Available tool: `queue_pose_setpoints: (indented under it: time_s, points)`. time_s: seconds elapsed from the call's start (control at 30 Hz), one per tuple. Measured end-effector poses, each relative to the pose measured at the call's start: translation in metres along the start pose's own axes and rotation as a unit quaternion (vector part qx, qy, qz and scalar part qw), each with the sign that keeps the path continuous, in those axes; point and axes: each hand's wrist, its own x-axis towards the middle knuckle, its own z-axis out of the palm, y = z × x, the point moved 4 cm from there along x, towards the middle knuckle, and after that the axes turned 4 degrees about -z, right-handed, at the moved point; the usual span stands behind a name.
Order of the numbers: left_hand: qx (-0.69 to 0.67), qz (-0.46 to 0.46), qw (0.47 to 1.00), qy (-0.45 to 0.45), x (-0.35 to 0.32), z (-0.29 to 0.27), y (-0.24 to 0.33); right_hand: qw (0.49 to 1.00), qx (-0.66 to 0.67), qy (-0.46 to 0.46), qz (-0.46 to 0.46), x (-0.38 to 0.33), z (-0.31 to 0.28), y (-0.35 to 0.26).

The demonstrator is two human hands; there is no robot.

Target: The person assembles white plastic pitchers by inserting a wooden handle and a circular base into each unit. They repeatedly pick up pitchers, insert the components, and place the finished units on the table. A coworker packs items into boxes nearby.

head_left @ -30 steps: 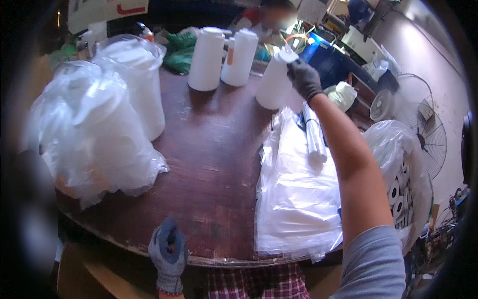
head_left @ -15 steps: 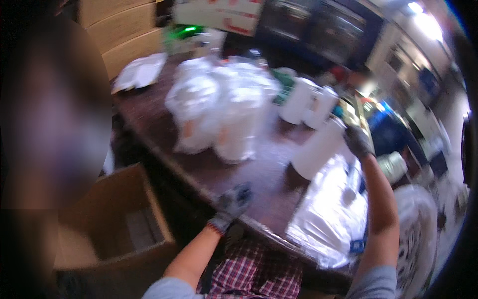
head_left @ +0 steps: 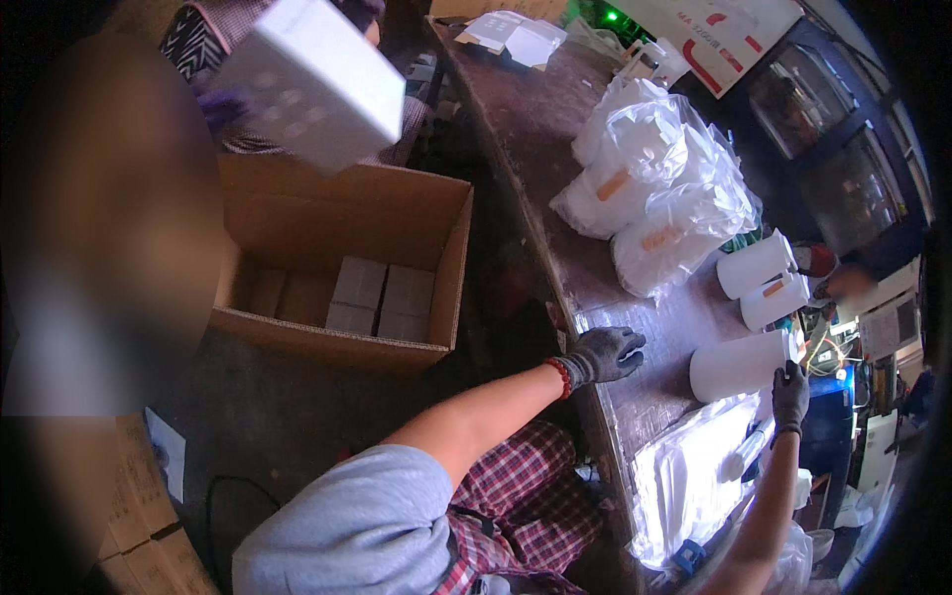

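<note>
A white cylindrical container (head_left: 736,366) stands on the dark table at the right. At its top end is my right hand (head_left: 790,399) in a grey glove, fingers closed on the rim. My left hand (head_left: 607,355), gloved in grey with a red cuff, rests at the near table edge; its fingers are loosely bent and hold nothing. Beyond the container stand two more white containers (head_left: 756,266). Flat clear plastic bags (head_left: 694,471) lie beside my right forearm. Several white containers wrapped in clear plastic bags (head_left: 659,188) stand further along the table.
On the floor at left is an open cardboard carton (head_left: 342,193) holding several grey-white boxes (head_left: 382,297). Above it a co-worker's gloved hand (head_left: 220,107) is at a white box (head_left: 322,89). White papers (head_left: 516,38) lie on the table's far end (head_left: 476,79).
The view has swung left, bringing the carton and the co-worker's white box into sight. My right hand stays at the container's top end, my left hand by the table edge.
</note>
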Motion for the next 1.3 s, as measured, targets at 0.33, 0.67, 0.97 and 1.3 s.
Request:
queue_pose_setpoints:
  time_s: [0.33,0.67,0.97,1.3]
  points:
    - [-0.019,-0.054,0.998,-0.007,0.002,0.004,0.003,0.994,0.013,0.098,0.044,0.023,-0.058,-0.026]
    - [-0.032,-0.026,0.999,0.003,0.005,0.007,-0.01,0.926,0.072,-0.204,0.309,-0.022,-0.085,-0.073]
    - [-0.044,-0.033,0.998,0.002,0.007,0.015,-0.019,0.973,-0.142,0.146,0.11,-0.017,-0.102,-0.032]
    - [-0.025,-0.015,1.0,0.011,0.005,0.011,-0.007,0.992,-0.023,0.043,0.117,-0.086,-0.056,-0.048]
